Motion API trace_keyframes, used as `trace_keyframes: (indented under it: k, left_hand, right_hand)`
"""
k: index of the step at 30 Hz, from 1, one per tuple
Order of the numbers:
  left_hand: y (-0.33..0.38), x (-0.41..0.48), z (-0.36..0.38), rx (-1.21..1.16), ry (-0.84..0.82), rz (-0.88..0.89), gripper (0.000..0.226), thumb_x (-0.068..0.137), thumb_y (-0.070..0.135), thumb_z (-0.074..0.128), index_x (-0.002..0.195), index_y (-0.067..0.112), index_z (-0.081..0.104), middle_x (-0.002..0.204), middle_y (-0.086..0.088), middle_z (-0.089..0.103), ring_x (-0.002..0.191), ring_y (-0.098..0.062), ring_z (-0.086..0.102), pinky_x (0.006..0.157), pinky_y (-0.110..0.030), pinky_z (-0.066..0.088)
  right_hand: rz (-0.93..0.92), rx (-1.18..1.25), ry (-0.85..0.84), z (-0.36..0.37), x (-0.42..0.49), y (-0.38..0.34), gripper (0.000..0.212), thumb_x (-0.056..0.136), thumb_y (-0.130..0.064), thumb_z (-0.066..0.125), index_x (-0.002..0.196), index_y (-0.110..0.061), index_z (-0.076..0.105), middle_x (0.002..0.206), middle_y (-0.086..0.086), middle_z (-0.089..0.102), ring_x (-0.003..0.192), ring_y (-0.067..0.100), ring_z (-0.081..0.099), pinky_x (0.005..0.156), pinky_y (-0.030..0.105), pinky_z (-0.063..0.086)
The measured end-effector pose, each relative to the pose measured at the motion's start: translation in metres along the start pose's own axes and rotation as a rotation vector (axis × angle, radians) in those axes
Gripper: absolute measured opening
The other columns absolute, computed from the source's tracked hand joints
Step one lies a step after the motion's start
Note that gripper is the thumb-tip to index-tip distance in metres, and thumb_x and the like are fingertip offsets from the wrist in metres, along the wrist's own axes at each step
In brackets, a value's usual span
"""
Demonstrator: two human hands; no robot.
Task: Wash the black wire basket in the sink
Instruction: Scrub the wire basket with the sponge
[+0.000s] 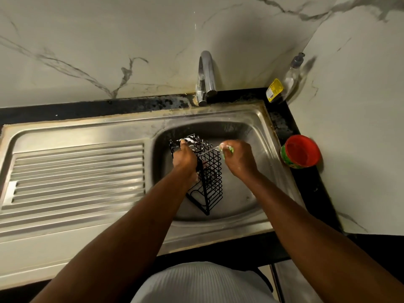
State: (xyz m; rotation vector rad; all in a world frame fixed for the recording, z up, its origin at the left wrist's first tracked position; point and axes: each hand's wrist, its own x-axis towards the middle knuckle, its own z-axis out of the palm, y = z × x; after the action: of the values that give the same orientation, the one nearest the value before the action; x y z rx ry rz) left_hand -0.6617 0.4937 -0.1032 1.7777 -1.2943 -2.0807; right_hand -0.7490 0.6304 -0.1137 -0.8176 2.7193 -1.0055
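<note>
Centre frame, we log: basket [211, 169] in sink [237, 203], left hand [184, 159] gripping its top, right hand [239, 159] clutching a green scrubber [230, 150]. Upper right: bottle [289, 79], yellow label [274, 91] unreadable.

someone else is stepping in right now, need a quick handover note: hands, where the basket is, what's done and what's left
Left hand: grips the black wire basket near its far end, holding it tilted in the sink.
Right hand: holds a green scrubber against the basket's far right edge.
Done: white suds show on the basket's far end, so soaping is under way.
Left: the near end looks free of suds, so it probably needs scrubbing. Then rinse; no water is seen coming from the tap.
Nearby: soap bottle in the corner, red-topped tub on the counter to the right.
</note>
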Motion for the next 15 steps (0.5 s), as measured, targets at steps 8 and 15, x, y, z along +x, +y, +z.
trace_keyframes:
  k: [8, 15]
  left_hand:
    - [0.023, 0.015, -0.017, -0.039, 0.042, -0.020, 0.053, 0.110, 0.049, 0.038, 0.122, 0.002, 0.060, 0.095, -0.010, 0.066, 0.086, -0.025, 0.069, 0.085, -0.040, 0.062]
    - [0.029, 0.026, -0.025, -0.142, -0.044, -0.054, 0.034, 0.111, 0.042, 0.040, 0.106, 0.013, 0.058, 0.114, -0.016, 0.070, 0.094, -0.027, 0.072, 0.081, -0.046, 0.065]
  right_hand:
    - [-0.328, 0.182, -0.006, 0.041, -0.066, -0.057, 0.038, 0.103, -0.012, 0.057, 0.141, -0.007, 0.060, 0.129, 0.010, 0.064, 0.117, 0.017, 0.063, 0.099, 0.025, 0.052]
    - [-0.074, 0.105, 0.085, 0.028, -0.010, -0.020, 0.047, 0.094, -0.003, 0.066, 0.140, -0.007, 0.060, 0.120, 0.011, 0.070, 0.105, 0.020, 0.067, 0.089, 0.007, 0.047]
